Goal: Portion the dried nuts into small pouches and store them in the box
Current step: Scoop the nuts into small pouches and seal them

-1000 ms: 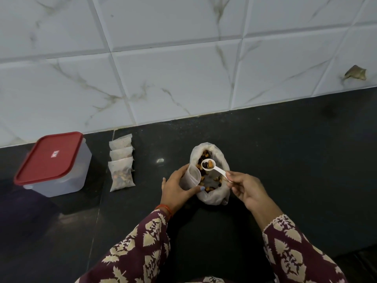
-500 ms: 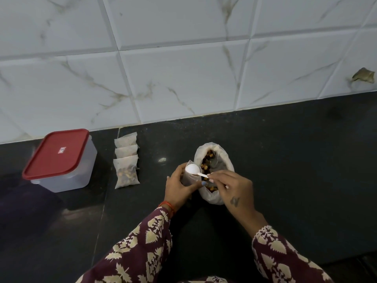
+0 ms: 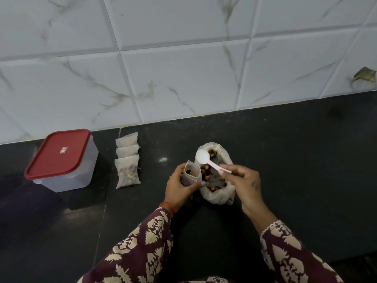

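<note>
**Scoop emptied into pouch; spoon back over the nut bag**

Head view. A second ago the spoon (image 3: pixel 206 159) carried nuts above the bag (image 3: pixel 219 196); half a second ago it was tipped at the pouch mouth. Now its bowl looks empty and sits over the bag's far side, so one scoop appears delivered. Judged: pouch only partly filled, more scoops needed.

The left hand (image 3: pixel 179 189) grips the small open pouch (image 3: pixel 191 174) upright, touching the bag's left edge. The right hand (image 3: pixel 243 181) pinches the spoon handle. The pouch lies just left of the spoon bowl.

Three filled pouches (image 3: pixel 127 160) lie in a row beside the box (image 3: pixel 63 160), whose red lid is on.
</note>
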A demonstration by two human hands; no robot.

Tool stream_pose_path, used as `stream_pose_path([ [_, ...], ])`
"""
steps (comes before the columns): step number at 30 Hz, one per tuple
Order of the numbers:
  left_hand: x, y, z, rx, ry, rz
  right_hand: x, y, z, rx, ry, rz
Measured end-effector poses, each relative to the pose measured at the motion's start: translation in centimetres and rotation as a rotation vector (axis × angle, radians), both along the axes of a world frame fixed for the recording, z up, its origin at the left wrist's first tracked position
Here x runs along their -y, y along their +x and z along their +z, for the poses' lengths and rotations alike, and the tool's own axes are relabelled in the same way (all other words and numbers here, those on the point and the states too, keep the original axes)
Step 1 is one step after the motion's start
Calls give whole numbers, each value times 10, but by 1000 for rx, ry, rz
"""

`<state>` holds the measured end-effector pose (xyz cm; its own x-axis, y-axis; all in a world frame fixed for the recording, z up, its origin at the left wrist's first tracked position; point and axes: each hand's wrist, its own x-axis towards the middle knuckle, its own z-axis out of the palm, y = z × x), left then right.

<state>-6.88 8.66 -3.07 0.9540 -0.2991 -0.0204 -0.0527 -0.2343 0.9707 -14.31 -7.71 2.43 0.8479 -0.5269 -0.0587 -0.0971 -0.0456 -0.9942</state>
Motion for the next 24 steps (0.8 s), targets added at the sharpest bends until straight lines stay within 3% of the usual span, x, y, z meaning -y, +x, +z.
stream_pose_path([
  [2,-1,0,0,4,-1,-7,11,1,1,-74,235,-17],
  [5,-2,-1,-2,8,-9,-9,21,-2,-8,-175,285,-36],
  [9,-3,-3,1,8,-15,-17,18,-7,-24,-258,-3,-27],
  [14,-5,-5,1,-8,-42,-22,12,-13,-22,-366,-684,35],
  [16,-6,-6,1,-4,-50,-22,9,-13,-21,-366,-861,25],
  [21,-13,-7,1,-10,-45,-63,-19,-4,-10,-61,-800,153],
  [24,-19,-10,2,-20,-39,-83,-41,6,-11,-46,-723,330],
])
